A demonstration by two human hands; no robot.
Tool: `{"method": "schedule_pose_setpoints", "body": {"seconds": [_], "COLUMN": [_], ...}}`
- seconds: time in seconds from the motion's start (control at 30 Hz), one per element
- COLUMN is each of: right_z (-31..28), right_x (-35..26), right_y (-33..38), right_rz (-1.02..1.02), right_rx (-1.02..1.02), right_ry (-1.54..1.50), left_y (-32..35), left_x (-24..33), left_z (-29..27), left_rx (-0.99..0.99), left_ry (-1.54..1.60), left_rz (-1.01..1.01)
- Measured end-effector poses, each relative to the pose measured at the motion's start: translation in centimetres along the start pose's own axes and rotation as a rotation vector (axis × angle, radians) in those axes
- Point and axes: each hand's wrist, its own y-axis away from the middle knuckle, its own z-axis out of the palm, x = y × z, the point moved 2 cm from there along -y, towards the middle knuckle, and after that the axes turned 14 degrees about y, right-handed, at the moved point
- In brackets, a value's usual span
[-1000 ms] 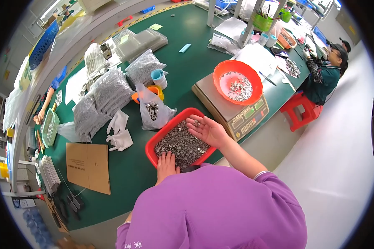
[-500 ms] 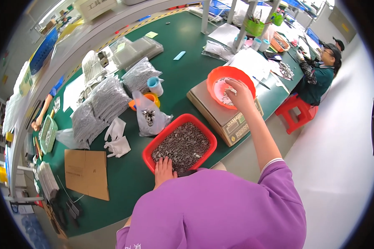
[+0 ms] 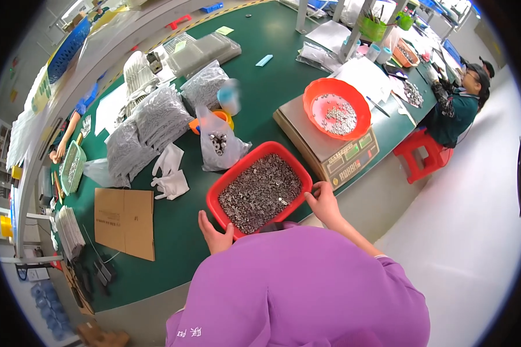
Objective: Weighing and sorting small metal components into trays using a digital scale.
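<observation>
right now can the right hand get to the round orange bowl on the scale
Probably yes: the right hand rests at the red tray's corner, beside the scale, and nothing stands between it and the orange bowl.

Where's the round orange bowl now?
In the head view, the round orange bowl sits on the weighing scale, up and right of the red tray.

A factory packing workshop. A long green workbench (image 3: pixel 272 81) carries bagged metal parts (image 3: pixel 156 118), a weighing scale (image 3: pixel 330 147) and trays. A co-worker (image 3: pixel 460 104) sits further along.
</observation>
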Motion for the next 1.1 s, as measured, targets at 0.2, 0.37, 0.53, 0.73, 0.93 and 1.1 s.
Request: {"method": "schedule_pose_setpoints", "body": {"seconds": [0.2,0.37,0.53,0.73,0.93,1.1], "right_z": [4.7,6.1,11.9,10.2,6.6,2.9], "right_x": [-0.7,-4.0,0.2,0.9,0.4,-0.4], "right_y": [0.5,2.9,3.1,4.1,2.8,1.6], "right_rz": [0.353,0.301,0.398,0.132,0.065,-0.041], "right_rx": [-0.515,-0.595,-0.510,-0.734,-0.844,-1.023], "right_ry": [-0.535,-0.881,-0.835,-0.527,-0.664,-0.628], "left_y": [-1.1,-1.3,0.9,10.8,13.3,14.3], "left_x": [-4.4,-5.4,-3.5,-9.3,-2.6,4.2], "left_z": [2.3,2.9,2.7,0.8,0.0,0.4], "left_rx": [-0.195,-0.247,-0.159,-0.063,-0.064,0.264], "left_ry": [0.714,0.740,0.874,0.700,0.713,0.874], "left_rz": [-0.709,-0.778,-0.936,-1.011,-0.696,-0.805]}}
